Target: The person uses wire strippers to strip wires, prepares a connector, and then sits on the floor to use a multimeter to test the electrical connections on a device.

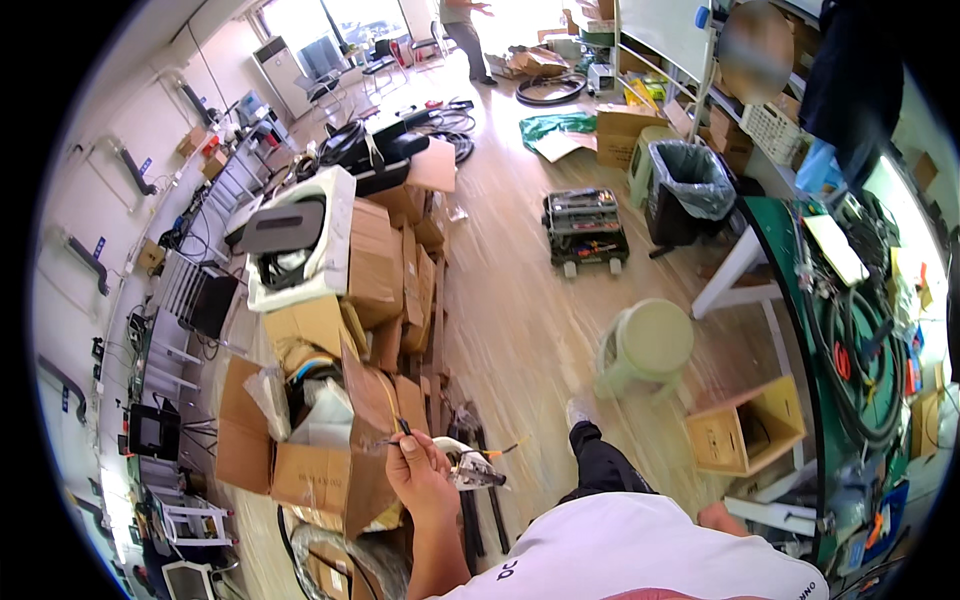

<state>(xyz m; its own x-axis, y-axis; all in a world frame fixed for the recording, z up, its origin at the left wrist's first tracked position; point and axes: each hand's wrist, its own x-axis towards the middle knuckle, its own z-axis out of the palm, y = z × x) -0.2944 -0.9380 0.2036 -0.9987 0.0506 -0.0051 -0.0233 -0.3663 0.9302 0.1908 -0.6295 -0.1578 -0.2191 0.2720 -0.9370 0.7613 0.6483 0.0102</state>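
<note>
The white shirt [640,545] mostly hides the right hand [720,518]; the dark piece [404,427] in the left hand [420,472] is too small to identify; the top edge cuts off a standing person [466,42].

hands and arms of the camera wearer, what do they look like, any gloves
The left hand is bare, with no glove or watch visible, and no sleeve covers the visible left forearm. Only a small bare part, perhaps of the right hand, shows beside the white, dark-lettered shirt.
</note>
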